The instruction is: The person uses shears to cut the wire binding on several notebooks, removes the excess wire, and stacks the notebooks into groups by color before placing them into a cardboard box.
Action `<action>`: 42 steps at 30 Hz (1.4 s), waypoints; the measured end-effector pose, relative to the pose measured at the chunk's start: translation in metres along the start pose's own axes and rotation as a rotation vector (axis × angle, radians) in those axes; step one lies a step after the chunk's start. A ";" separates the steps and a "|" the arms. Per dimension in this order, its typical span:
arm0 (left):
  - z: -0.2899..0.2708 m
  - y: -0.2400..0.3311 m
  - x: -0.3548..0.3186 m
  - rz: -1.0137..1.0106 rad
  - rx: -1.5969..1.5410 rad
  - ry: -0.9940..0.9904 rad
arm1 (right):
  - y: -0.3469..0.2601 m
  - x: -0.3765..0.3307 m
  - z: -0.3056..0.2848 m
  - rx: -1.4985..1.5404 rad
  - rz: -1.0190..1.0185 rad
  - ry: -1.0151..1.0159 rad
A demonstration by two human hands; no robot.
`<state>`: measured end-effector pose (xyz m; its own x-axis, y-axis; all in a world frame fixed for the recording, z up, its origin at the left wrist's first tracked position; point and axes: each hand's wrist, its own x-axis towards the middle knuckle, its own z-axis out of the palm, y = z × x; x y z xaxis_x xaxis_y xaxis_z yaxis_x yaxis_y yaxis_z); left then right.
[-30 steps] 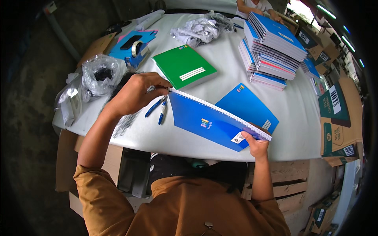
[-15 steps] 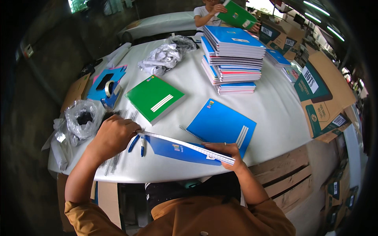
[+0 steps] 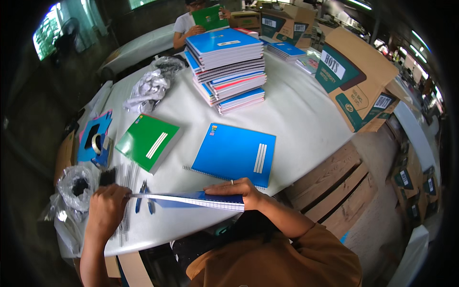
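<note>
We've got a blue spiral notebook (image 3: 191,199) held edge-on just above the near edge of the white table (image 3: 306,119), so mostly its page edges and a sliver of cover show. Our left hand (image 3: 107,210) is clenched around its left end, right where the binding side is, and our right hand (image 3: 239,190) grips the right end with fingers curled over the top; there's a ring on one finger.

Under the notebook lie blue-handled pliers (image 3: 143,201), and just left of them a bunch of loose wire spirals (image 3: 125,191) spread along the table edge. Another blue notebook (image 3: 234,154) lies flat just beyond our right hand, and a green notebook (image 3: 148,141) sits to its left. Further left there's a tape roll (image 3: 97,142) on some blue covers, plus a clear plastic bag (image 3: 76,186) at the corner.

Mid-table is a tall stack of notebooks (image 3: 229,67), with crumpled plastic wrap (image 3: 150,88) beside it. A cardboard box (image 3: 356,81) stands on the right. Across the table another person (image 3: 184,24) holds a green notebook of their own.
</note>
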<state>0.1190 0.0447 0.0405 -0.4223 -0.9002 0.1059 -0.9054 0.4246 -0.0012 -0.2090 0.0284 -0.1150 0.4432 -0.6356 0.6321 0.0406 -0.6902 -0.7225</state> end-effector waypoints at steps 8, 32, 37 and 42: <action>0.012 0.006 0.001 0.165 0.156 0.327 | -0.007 0.006 0.004 -0.052 -0.031 0.010; 0.184 0.011 -0.017 0.154 -0.218 0.830 | -0.003 0.002 0.023 -0.149 -0.123 0.115; 0.179 -0.001 -0.013 0.373 -0.047 1.016 | 0.004 0.001 0.025 -0.098 -0.215 0.120; 0.187 0.010 -0.019 0.178 -0.141 0.875 | 0.004 -0.008 0.019 -0.085 -0.165 0.128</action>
<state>0.1097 0.0485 -0.1470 -0.3192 -0.4498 0.8341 -0.7917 0.6104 0.0261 -0.1958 0.0372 -0.1281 0.3192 -0.5468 0.7740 0.0254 -0.8115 -0.5838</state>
